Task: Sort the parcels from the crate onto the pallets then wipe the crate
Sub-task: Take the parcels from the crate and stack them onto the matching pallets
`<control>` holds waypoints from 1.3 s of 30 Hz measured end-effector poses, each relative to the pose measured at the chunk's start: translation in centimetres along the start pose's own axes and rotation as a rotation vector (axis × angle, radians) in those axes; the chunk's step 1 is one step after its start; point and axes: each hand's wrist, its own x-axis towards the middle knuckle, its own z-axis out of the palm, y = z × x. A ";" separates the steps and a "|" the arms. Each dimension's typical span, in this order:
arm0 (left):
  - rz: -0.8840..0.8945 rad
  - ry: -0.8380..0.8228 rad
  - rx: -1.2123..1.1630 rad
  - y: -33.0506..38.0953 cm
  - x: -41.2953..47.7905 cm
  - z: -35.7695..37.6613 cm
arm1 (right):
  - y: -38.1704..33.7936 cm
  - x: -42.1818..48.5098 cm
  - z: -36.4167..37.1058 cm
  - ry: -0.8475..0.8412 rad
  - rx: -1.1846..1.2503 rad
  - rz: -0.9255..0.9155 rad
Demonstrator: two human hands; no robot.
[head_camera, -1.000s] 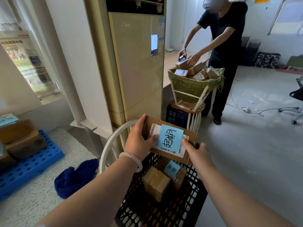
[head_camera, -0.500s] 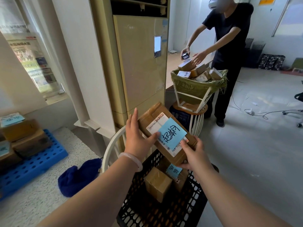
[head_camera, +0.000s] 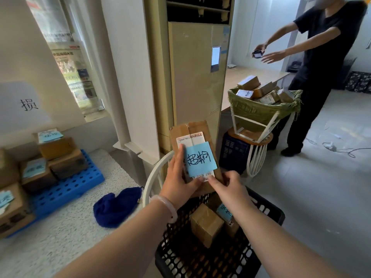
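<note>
I hold a flat brown parcel (head_camera: 192, 130) upright above the black crate (head_camera: 267, 210); a white label and a blue handwritten note cover its face. My left hand (head_camera: 178, 177) grips its left edge, thumb on the note. My right hand (head_camera: 228, 185) pinches its lower right corner. Inside the crate lie a small brown box (head_camera: 204, 223) and a second parcel with a blue note (head_camera: 225, 212), partly hidden by my right arm. A blue pallet (head_camera: 70, 187) at the left carries several labelled parcels (head_camera: 58, 147).
A dark blue cloth (head_camera: 116, 205) lies on the speckled floor left of the crate. A tall beige air-conditioner unit (head_camera: 192, 73) stands straight ahead. At the right, a person in black stands behind a green sack of parcels (head_camera: 259, 111) on a white stool frame.
The parcel has turned from lying sideways to standing upright in my hands. My view has swung left, showing more of the blue pallet. The other person has lifted both arms away from the sack.
</note>
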 end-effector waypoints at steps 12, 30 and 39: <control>-0.124 0.030 0.056 -3.6 -5.1 -11.1 | -4.4 -2.6 9.6 -0.338 -0.353 -0.408; -0.485 0.350 0.113 -13.3 -27.1 -46.4 | -13.3 -19.4 46.0 -0.838 -0.399 -0.669; -0.607 0.502 0.048 -16.6 -35.7 -55.7 | -15.3 -26.3 57.2 -1.024 -0.590 -0.738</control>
